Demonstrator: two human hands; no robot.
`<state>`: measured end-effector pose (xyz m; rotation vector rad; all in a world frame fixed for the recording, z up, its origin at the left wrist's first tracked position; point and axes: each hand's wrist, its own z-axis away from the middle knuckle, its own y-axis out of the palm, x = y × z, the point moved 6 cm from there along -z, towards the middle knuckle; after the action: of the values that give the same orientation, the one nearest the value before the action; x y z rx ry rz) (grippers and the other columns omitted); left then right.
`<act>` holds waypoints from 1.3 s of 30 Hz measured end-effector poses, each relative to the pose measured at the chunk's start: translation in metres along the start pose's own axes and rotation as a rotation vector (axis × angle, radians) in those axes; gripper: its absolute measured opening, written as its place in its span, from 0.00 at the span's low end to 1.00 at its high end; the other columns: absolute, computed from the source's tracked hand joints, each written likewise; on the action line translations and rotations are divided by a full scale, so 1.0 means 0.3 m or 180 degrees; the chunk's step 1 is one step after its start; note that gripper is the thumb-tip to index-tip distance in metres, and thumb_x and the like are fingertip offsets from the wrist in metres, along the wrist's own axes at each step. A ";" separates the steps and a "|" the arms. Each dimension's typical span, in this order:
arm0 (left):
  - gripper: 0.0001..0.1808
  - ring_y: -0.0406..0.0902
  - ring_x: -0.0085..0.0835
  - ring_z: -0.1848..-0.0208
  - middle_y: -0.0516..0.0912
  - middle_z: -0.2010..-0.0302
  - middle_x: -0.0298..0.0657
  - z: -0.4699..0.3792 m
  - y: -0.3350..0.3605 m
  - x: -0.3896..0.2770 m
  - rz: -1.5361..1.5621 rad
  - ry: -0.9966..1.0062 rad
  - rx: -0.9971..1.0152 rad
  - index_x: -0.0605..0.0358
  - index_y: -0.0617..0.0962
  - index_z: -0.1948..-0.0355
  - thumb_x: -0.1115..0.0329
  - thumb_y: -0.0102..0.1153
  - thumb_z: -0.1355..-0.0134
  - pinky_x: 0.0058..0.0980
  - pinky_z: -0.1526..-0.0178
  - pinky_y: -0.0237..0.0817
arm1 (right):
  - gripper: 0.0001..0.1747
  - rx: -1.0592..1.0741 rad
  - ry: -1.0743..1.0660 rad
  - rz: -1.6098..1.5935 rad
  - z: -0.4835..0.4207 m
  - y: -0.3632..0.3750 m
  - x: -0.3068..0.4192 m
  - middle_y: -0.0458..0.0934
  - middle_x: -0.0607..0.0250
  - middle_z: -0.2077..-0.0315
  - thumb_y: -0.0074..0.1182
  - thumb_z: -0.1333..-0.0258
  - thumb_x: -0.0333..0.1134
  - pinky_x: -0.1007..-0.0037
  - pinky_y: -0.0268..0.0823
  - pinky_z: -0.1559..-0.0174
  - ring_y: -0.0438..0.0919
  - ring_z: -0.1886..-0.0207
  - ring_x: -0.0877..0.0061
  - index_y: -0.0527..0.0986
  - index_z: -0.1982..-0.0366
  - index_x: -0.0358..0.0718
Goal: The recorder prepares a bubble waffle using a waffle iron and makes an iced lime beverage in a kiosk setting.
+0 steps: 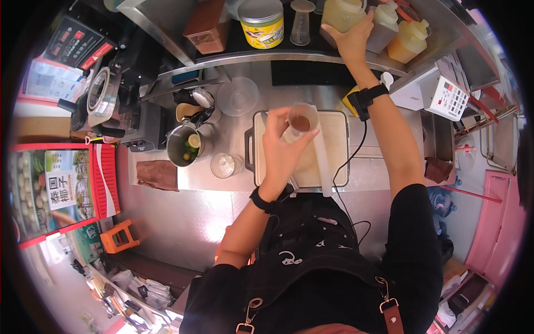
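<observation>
Over the cutting board [341, 146], my left hand [281, 144] holds a small clear plastic cup [306, 112] with brown liquid in the bottom. Up at the shelf, my right hand [352, 39] grips a squarish plastic jug [340, 16] of pale yellow contents, fingers around its side. A long white rod [323, 167] lies across the board just right of the left hand. Part of a knife-like metal blade [293, 183] shows beneath the left wrist; the rest is hidden. To the left stands a clear cup of ice [225, 165].
A metal pail [174, 146] holds cut limes. Beside it are a utensil container [215, 115] and a clear round lid [238, 96]. Shelf items include a yellow-labelled tub [262, 31], a conical measuring cup [301, 25] and an orange-yellow jug [406, 44]. A black cable [354, 152] hangs from the right wrist.
</observation>
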<state>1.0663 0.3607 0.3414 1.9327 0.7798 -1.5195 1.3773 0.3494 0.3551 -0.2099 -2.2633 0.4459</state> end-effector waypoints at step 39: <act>0.46 0.61 0.45 0.32 0.64 0.35 0.50 -0.026 -0.041 0.368 -0.1266 -0.0500 -0.1044 0.64 0.60 0.34 0.73 0.71 0.52 0.40 0.32 0.56 | 0.10 0.1261 0.0512 -0.0264 0.579 -0.611 -0.170 0.79 0.65 0.69 0.54 0.42 0.22 0.78 0.68 0.62 0.75 0.69 0.80 0.77 0.58 0.35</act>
<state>1.0835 0.3863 0.2345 1.4580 1.3077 -1.6199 1.2800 0.1220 0.2831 0.0500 -1.9721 0.7905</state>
